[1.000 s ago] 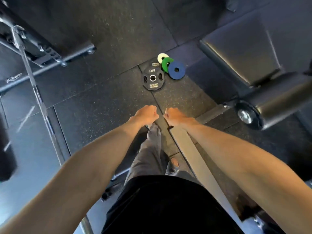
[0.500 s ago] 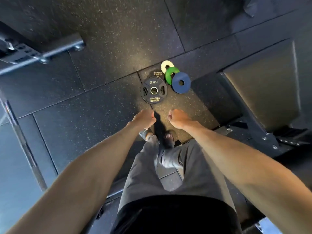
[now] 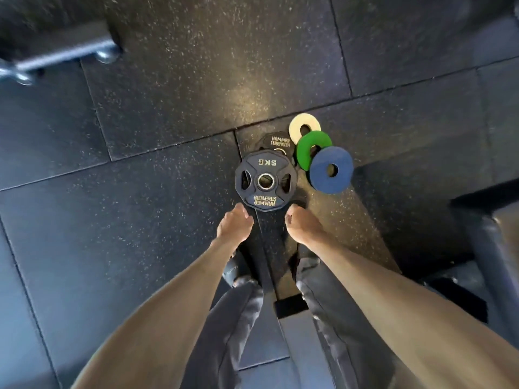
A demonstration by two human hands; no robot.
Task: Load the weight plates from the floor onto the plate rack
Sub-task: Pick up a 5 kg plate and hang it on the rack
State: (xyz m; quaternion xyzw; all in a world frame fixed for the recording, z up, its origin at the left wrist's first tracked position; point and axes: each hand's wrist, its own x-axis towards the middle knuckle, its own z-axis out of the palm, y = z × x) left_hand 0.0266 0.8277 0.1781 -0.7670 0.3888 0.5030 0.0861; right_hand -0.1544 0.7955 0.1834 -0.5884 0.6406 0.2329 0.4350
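1. Black rubber floor point(image 3: 168, 108), speckled tiles with seams showing. All the plates lie flat on it, just ahead of my feet.
2. The 5 KG plate point(image 3: 266, 181) is the one nearest me. It is black with Hammer Strength lettering, a steel-ringed centre hole and grip slots around it. It lies partly on top of a second black plate point(image 3: 276, 141), which shows only its far edge with the same lettering.
3. Three small ring plates lie to the right in an overlapping row running away from me.
   - The blue plate point(image 3: 320, 178) is nearest and rests on the green plate point(image 3: 304, 155).
   - The green one rests on the white plate point(image 3: 297, 123), the farthest.
   - Blue lies just beside the 5 KG plate. I cannot tell whether the two touch.
4. My left hand point(image 3: 234, 224) reaches down to the near-left edge of the 5 KG plate. The fingers are curled under with nothing in them. The knuckles are right at the rim, and I cannot tell whether they make contact.
5. My right hand point(image 3: 300, 226) mirrors it at the near-right edge. Its fingers are curled in too and it holds nothing. It looks close to the rim but apart from it.
6. Both forearms are bare and stretched forward and down. My grey trousers point(image 3: 238, 318) show between them, and one dark shoe point(image 3: 234, 272) shows under the left wrist.
7. A blurred metal bar point(image 3: 64, 54) lies at upper left, well apart from the plates. A dark frame point(image 3: 491, 234) stands at the right edge.
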